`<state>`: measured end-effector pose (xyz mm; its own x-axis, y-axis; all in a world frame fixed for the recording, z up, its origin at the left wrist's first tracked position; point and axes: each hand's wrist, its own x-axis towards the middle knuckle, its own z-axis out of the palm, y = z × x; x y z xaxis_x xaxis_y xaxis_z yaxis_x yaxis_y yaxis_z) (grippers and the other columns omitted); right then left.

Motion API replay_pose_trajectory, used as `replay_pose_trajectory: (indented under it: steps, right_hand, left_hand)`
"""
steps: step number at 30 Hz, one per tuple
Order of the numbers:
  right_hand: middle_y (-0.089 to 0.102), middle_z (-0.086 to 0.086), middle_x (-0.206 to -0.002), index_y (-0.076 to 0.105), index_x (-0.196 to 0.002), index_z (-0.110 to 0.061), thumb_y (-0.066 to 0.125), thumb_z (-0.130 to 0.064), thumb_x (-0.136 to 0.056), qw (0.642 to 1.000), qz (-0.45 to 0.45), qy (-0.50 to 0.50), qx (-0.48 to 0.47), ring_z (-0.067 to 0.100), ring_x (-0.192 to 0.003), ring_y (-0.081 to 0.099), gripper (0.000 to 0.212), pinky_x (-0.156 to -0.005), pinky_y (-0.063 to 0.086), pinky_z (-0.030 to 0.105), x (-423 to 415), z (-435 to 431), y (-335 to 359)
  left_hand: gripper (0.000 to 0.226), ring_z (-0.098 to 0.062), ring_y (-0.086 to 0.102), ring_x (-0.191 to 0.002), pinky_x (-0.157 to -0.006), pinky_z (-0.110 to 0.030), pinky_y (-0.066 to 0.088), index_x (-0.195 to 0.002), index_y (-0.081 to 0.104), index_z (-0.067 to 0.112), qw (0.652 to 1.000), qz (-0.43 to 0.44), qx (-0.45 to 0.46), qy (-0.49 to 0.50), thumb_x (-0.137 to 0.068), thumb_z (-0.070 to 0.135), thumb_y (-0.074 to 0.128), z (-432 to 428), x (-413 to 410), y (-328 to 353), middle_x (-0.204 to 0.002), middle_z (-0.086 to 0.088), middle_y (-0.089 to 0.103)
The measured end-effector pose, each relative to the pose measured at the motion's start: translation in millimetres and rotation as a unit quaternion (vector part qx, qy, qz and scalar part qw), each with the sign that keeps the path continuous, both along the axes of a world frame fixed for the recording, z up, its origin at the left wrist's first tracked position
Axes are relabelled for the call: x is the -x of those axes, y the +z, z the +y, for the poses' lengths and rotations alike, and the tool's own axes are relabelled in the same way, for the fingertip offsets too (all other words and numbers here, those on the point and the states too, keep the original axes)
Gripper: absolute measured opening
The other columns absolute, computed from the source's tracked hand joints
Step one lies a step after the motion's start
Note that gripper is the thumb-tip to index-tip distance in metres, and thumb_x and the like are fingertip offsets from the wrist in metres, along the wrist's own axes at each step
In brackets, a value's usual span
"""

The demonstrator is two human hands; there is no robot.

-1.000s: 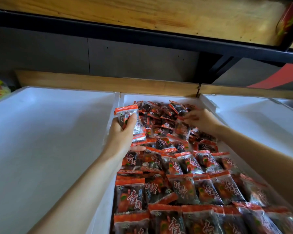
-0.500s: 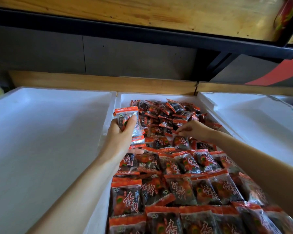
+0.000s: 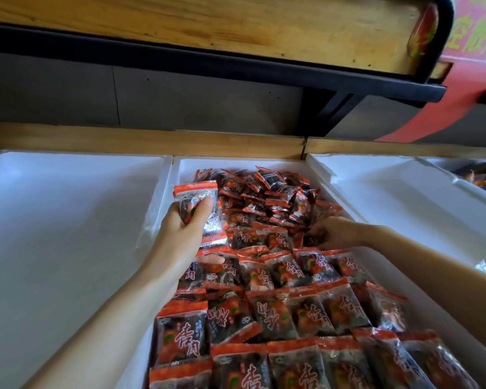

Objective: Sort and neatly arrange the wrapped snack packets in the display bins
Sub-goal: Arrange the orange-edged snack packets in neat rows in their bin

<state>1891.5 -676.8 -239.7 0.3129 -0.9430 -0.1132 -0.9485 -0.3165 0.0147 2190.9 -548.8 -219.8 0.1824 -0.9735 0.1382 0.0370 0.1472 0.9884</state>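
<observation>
The middle white foam bin holds many red-edged clear snack packets with dark filling. Near me they lie in overlapping rows; at the far end they sit in a loose heap. My left hand grips a small stack of packets upright above the bin's left wall. My right hand lies palm-down at the right side of the bin, its fingers curled round a packet at the edge of the heap.
White foam bins stand left and right of the middle one. A wooden ledge runs behind them, under a black-framed wooden shelf. A red banner hangs at the upper right.
My right hand has drawn back from the middle of the heap toward the bin's right side. The left hand keeps its stack in about the same place.
</observation>
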Motion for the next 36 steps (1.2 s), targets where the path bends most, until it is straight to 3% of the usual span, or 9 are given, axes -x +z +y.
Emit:
replay_pose_trajectory:
  steps: [3, 6, 12, 16, 20, 25, 28, 32, 36]
  right_hand:
    - [0.062, -0.006, -0.079, 0.068, -0.089, -0.022, 0.064, -0.037, -0.086, 0.999, 0.004, -0.019, 0.036, 0.009, -0.068, 0.052, 0.016, -0.059, 0.038, 0.013, -2.4, -5.6, -2.8]
    - [0.048, -0.006, -0.058, 0.054, -0.060, -0.021, 0.066, -0.054, -0.078, 0.995, -0.019, -0.076, 0.054, 0.007, -0.053, 0.041, 0.040, -0.052, 0.033, 0.021, -6.0, -11.3, 2.2]
    - [0.038, -0.002, -0.058, 0.034, -0.058, -0.019, 0.063, -0.054, -0.081, 0.983, -0.082, -0.144, 0.080, 0.010, -0.050, 0.034, 0.051, -0.045, 0.026, 0.020, -19.0, -8.5, -4.2]
    - [0.045, 0.000, -0.056, 0.043, -0.054, -0.014, 0.062, -0.048, -0.084, 0.983, -0.087, -0.135, 0.094, 0.012, -0.049, 0.039, 0.050, -0.047, 0.033, 0.022, -18.7, -3.1, -4.9]
    - [0.065, 0.008, -0.093, 0.065, -0.092, -0.007, 0.060, -0.027, -0.091, 0.964, -0.132, -0.108, 0.203, 0.023, -0.084, 0.059, 0.020, -0.077, 0.049, 0.035, -0.8, -4.5, 6.5]
    - [0.052, 0.009, -0.129, 0.033, -0.143, -0.016, 0.056, -0.036, -0.092, 0.971, 0.004, -0.100, 0.219, 0.029, -0.117, 0.038, 0.059, -0.093, 0.036, 0.036, 25.4, -10.7, 18.4]
    - [0.054, 0.012, -0.123, 0.022, -0.147, -0.017, 0.059, -0.029, -0.091, 0.974, 0.017, -0.103, 0.202, 0.029, -0.114, 0.038, 0.068, -0.089, 0.037, 0.036, 22.1, -13.3, 10.3]
    - [0.060, 0.009, -0.115, 0.045, -0.133, -0.018, 0.052, -0.021, -0.091, 0.966, 0.010, -0.105, 0.237, 0.027, -0.105, 0.047, 0.043, -0.087, 0.036, 0.033, 21.6, -21.4, 5.3]
    - [0.068, 0.015, -0.103, 0.063, -0.108, -0.007, 0.052, -0.020, -0.094, 0.952, -0.147, -0.116, 0.242, 0.031, -0.091, 0.061, 0.022, -0.074, 0.043, 0.032, 17.4, -9.5, 19.5]
  left_hand:
    - [0.031, -0.011, 0.069, -0.076, -0.057, -0.032, 0.059, -0.118, 0.054, 0.024, 1.000, 0.012, 0.003, 0.011, -0.094, 0.044, 0.054, 0.9, -0.4, -0.1, -0.118, 0.003, 0.056]
    - [0.029, -0.006, 0.068, -0.071, -0.055, -0.032, 0.059, -0.119, 0.053, 0.024, 1.000, 0.019, 0.010, 0.022, -0.096, 0.041, 0.053, 1.4, -1.9, 2.4, -0.109, 0.012, 0.057]
    - [0.031, -0.017, 0.069, -0.080, -0.054, -0.032, 0.060, -0.122, 0.053, 0.022, 0.999, 0.038, 0.016, 0.031, -0.097, 0.040, 0.052, 5.5, 1.0, 12.1, -0.107, 0.007, 0.063]
    - [0.036, -0.012, 0.070, -0.071, -0.063, -0.036, 0.061, -0.126, 0.050, 0.021, 0.999, 0.039, 0.013, 0.022, -0.097, 0.042, 0.051, 7.3, 16.8, 18.9, -0.108, 0.007, 0.060]
    - [0.039, -0.016, 0.069, -0.083, -0.057, -0.032, 0.061, -0.131, 0.049, 0.022, 0.998, 0.051, 0.022, -0.014, -0.097, 0.041, 0.052, 6.7, 42.4, 26.3, -0.110, 0.001, 0.063]
    - [0.037, -0.022, 0.069, -0.088, -0.050, -0.028, 0.058, -0.129, 0.047, 0.023, 0.997, 0.070, 0.008, -0.041, -0.097, 0.040, 0.052, 3.3, 70.4, 27.2, -0.113, -0.006, 0.063]
    - [0.035, -0.022, 0.069, -0.085, -0.051, -0.029, 0.059, -0.127, 0.048, 0.023, 0.996, 0.074, -0.007, -0.047, -0.097, 0.040, 0.053, -0.3, 75.2, 18.6, -0.106, 0.000, 0.061]
    - [0.026, -0.019, 0.068, -0.085, -0.051, -0.030, 0.060, -0.118, 0.049, 0.026, 0.996, 0.075, -0.005, -0.046, -0.097, 0.040, 0.053, -9.0, 68.0, 12.4, -0.099, 0.006, 0.058]
    - [0.030, -0.021, 0.067, -0.093, -0.054, -0.032, 0.060, -0.123, 0.049, 0.027, 0.996, 0.073, -0.012, -0.057, -0.096, 0.041, 0.054, -14.4, 65.7, 10.7, -0.107, 0.007, 0.058]
